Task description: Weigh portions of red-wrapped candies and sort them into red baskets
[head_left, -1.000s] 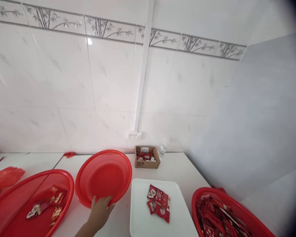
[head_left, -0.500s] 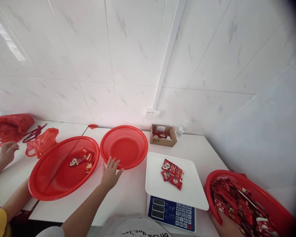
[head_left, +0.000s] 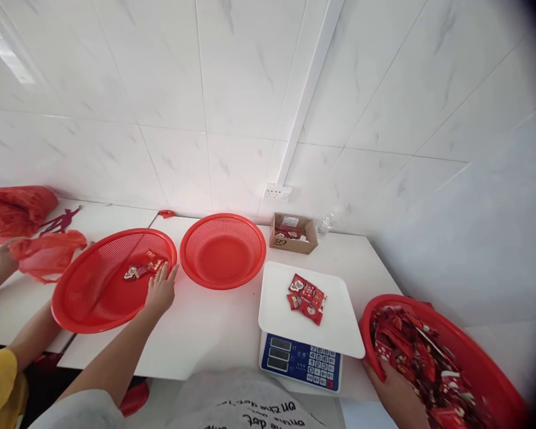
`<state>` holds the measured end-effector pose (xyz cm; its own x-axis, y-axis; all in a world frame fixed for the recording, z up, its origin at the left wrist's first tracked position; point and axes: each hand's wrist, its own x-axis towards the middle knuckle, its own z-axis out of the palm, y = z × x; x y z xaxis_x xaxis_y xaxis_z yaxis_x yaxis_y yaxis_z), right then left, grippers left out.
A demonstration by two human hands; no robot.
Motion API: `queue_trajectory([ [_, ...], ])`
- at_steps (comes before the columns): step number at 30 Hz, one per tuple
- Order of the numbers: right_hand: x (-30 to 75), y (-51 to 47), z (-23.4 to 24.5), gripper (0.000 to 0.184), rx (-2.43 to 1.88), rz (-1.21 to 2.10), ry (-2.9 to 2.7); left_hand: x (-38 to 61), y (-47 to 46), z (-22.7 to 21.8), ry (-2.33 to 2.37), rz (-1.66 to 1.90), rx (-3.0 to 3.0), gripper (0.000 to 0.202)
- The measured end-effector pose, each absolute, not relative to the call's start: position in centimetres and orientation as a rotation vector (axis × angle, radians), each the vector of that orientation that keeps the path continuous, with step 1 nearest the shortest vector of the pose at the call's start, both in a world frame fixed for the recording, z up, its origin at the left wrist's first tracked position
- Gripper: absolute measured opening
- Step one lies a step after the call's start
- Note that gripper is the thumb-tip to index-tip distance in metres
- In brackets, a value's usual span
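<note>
My left hand is at the right rim of the left red basket, its fingers stretched over the edge beside a few small red packets. Whether the fingertips touch a packet is hard to make out. At the lower right, my right hand grips the near rim of another red basket, heaped with red snack packets. Between my hands stands a scale. Its white tray carries several red packets.
A bare red basket stands at the middle back. Behind the scale are a small cardboard box of packets and a clear plastic piece. On the left, a co-worker with a yellow sleeve handles a red plastic bag.
My left hand has moved left from the middle basket's edge to the left basket's rim. My right hand stays on its basket. The co-worker's hands are now at the red bag.
</note>
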<state>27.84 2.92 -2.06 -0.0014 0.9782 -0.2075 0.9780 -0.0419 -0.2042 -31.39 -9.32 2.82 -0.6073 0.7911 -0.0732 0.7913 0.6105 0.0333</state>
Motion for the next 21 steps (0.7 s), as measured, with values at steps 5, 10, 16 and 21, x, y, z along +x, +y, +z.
queue_trajectory([
  [5, 27.6, 2.8, -1.7, 0.046, -2.234, 0.560, -2.240, -33.4, -8.0, 3.3, 2.675, -0.127, 1.407, 0.060],
  [10, 26.4, 2.4, 0.3, 0.051, -2.371, 0.580, -2.191, -32.4, -7.7, 2.8, 2.742, -0.058, 1.465, 0.059],
  [16, 25.4, 2.5, 1.4, 0.052, -2.456, 0.621, -2.180, -29.4, -6.8, 2.5, 2.461, 0.034, 1.938, 0.066],
  [21, 25.1, 2.4, 1.6, 0.051, -2.484, 0.582, -2.214, -27.9, -4.5, 2.9, 2.211, -0.019, 1.960, 0.042],
])
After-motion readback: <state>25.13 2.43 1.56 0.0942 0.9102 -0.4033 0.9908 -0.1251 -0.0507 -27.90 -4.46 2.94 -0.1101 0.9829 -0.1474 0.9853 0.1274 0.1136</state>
